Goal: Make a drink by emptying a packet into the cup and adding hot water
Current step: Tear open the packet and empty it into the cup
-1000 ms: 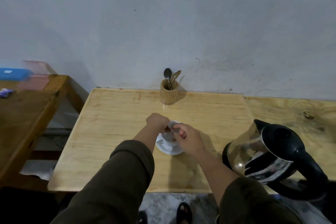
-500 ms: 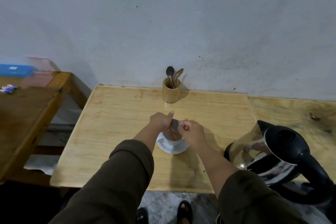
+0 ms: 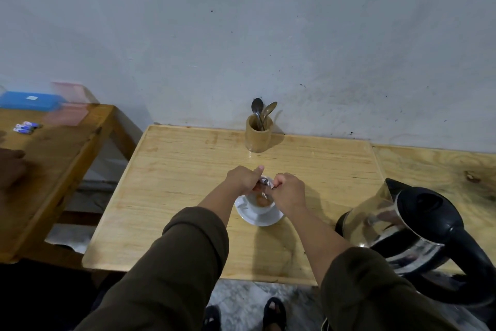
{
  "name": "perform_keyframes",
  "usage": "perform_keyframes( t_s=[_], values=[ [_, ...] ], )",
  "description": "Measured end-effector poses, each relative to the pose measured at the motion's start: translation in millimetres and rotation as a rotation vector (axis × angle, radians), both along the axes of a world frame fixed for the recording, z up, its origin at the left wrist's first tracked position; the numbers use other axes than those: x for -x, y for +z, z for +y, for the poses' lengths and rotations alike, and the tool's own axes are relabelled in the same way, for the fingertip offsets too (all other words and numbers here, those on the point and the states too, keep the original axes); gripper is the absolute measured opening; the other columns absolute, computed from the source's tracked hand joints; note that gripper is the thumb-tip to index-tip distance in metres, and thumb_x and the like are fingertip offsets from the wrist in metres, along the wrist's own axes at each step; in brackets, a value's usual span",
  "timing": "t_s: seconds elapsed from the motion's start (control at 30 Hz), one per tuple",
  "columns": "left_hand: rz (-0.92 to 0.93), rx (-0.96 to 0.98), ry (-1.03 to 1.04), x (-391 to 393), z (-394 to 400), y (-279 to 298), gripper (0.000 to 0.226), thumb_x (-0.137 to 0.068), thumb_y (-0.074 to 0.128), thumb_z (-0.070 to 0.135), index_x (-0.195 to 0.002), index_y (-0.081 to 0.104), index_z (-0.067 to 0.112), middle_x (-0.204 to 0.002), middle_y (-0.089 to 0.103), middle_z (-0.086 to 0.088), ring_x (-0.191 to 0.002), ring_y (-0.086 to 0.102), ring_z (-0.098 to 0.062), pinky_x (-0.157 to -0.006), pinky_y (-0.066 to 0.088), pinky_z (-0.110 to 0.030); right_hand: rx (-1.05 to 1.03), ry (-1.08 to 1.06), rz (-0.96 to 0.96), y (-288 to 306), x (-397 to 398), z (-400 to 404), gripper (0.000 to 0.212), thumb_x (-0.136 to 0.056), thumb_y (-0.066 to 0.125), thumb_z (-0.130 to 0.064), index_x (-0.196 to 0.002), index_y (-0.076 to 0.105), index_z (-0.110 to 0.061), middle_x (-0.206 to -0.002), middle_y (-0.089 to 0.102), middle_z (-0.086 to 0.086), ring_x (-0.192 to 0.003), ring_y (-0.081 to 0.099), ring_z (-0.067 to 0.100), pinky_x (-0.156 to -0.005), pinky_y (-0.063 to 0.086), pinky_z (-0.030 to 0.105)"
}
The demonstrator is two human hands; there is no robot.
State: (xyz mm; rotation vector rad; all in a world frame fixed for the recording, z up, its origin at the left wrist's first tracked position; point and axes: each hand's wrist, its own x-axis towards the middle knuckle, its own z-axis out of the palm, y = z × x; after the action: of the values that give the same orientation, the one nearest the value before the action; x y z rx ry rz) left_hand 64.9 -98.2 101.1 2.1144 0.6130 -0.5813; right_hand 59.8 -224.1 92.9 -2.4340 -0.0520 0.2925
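A white cup (image 3: 261, 204) stands on a white saucer (image 3: 259, 218) in the middle of the light wooden table (image 3: 188, 169). Brown powder lies in the cup's bottom. Right above the cup a small silvery packet (image 3: 264, 183) is held tilted, and both hands pinch it: my left hand (image 3: 243, 179) from the left, my right hand (image 3: 288, 191) from the right. A thin stream of powder falls from the packet into the cup. A glass and black kettle (image 3: 410, 234) stands on its base at the table's right front.
A bamboo holder with spoons (image 3: 259, 133) stands at the wall behind the cup. A darker wooden table (image 3: 53, 159) at the left carries a blue box (image 3: 29, 101) and small blue packets (image 3: 25, 128). Another person's hand (image 3: 10, 167) rests there.
Both hands have lifted the packet a little above the cup and tipped it. Powder now lies in the cup. The view has shifted slightly.
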Motion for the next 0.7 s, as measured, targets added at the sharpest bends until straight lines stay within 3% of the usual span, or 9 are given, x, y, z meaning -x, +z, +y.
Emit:
perform_keyframes(
  t_s=[0.13,0.2,0.27,0.33,0.4,0.47,0.53,0.63,0.7],
  values=[
    [-0.023,0.042,0.038,3,1,1,0.062,-0.091,0.042,0.055,-0.103,0.073,0.002,-0.11,0.073,-0.015,-0.106,0.066,-0.029,-0.1,0.049,-0.037,0.024,0.001,0.015,-3,2,-3,0.045,-0.08,0.066,-0.009,-0.049,0.037,-0.022,-0.062,0.038,-0.009,-0.076,0.044,0.018,-0.05,0.025,0.022],
    [-0.045,0.085,0.07,4,2,2,0.051,-0.092,0.047,0.049,-0.086,0.074,0.006,-0.1,0.075,-0.013,-0.095,0.067,-0.027,-0.101,0.05,-0.036,0.015,0.013,0.02,-2,3,-3,0.024,-0.082,0.064,-0.007,-0.06,0.058,-0.014,-0.074,0.052,0.003,-0.079,0.047,0.02,-0.058,0.026,0.02],
    [-0.045,0.141,0.103,5,3,2,0.042,-0.09,0.055,0.043,-0.064,0.067,0.013,-0.075,0.072,-0.007,-0.08,0.062,-0.022,-0.1,0.051,-0.036,-0.01,0.013,0.002,-1,4,-4,0.007,-0.083,0.064,-0.006,-0.081,0.07,-0.004,-0.092,0.062,0.013,-0.087,0.055,0.026,-0.07,0.031,0.02],
    [-0.038,0.166,0.135,7,4,2,0.037,-0.085,0.064,0.036,-0.055,0.062,0.014,-0.061,0.063,-0.002,-0.074,0.058,-0.021,-0.096,0.052,-0.035,-0.028,-0.001,0.0,-1,5,-5,0.008,-0.082,0.066,-0.008,-0.085,0.072,-0.002,-0.091,0.059,0.012,-0.091,0.058,0.027,-0.072,0.033,0.022],
    [-0.031,0.195,0.148,8,7,3,0.031,-0.081,0.069,0.028,-0.055,0.063,0.013,-0.061,0.062,-0.002,-0.068,0.057,-0.02,-0.086,0.055,-0.034,-0.058,-0.024,0.016,-1,7,-4,0.007,-0.08,0.07,-0.011,-0.083,0.072,-0.005,-0.087,0.053,0.003,-0.09,0.058,0.025,-0.072,0.035,0.023],
    [-0.038,0.298,0.206,11,11,5,0.021,-0.081,0.07,0.013,-0.061,0.065,0.009,-0.063,0.061,-0.006,-0.058,0.055,-0.017,-0.066,0.054,-0.028,-0.104,-0.072,0.006,1,10,-2,0.013,-0.078,0.073,-0.013,-0.091,0.071,-0.012,-0.098,0.049,-0.002,-0.097,0.058,0.023,-0.074,0.038,0.023],
    [-0.069,0.451,0.321,15,14,8,0.009,-0.084,0.066,0.002,-0.075,0.069,0.002,-0.067,0.06,-0.009,-0.056,0.055,-0.014,-0.056,0.051,-0.02,-0.063,-0.103,-0.057,7,13,-1,0.046,-0.077,0.074,-0.012,-0.119,0.059,-0.026,-0.123,0.042,-0.002,-0.102,0.056,0.018,-0.074,0.041,0.022],
    [-0.145,0.571,0.453,21,22,9,0.019,-0.086,0.063,0.001,-0.105,0.065,0.006,-0.072,0.061,-0.007,-0.06,0.056,-0.012,-0.059,0.052,-0.017,-0.095,-0.187,-0.121,23,16,4,0.081,-0.081,0.067,-0.007,-0.142,0.025,-0.041,-0.145,0.023,-0.001,-0.091,0.048,0.013,-0.072,0.042,0.024],
    [-0.194,0.582,0.519,25,30,9,0.028,-0.086,0.065,0.004,-0.113,0.061,0.012,-0.077,0.063,-0.007,-0.063,0.057,-0.011,-0.066,0.053,-0.019,-0.288,-0.295,-0.086,32,19,12,0.071,-0.087,0.06,-0.008,-0.142,0.027,-0.036,-0.14,0.036,0.004,-0.09,0.051,0.014,-0.076,0.041,0.024]
  ],
)
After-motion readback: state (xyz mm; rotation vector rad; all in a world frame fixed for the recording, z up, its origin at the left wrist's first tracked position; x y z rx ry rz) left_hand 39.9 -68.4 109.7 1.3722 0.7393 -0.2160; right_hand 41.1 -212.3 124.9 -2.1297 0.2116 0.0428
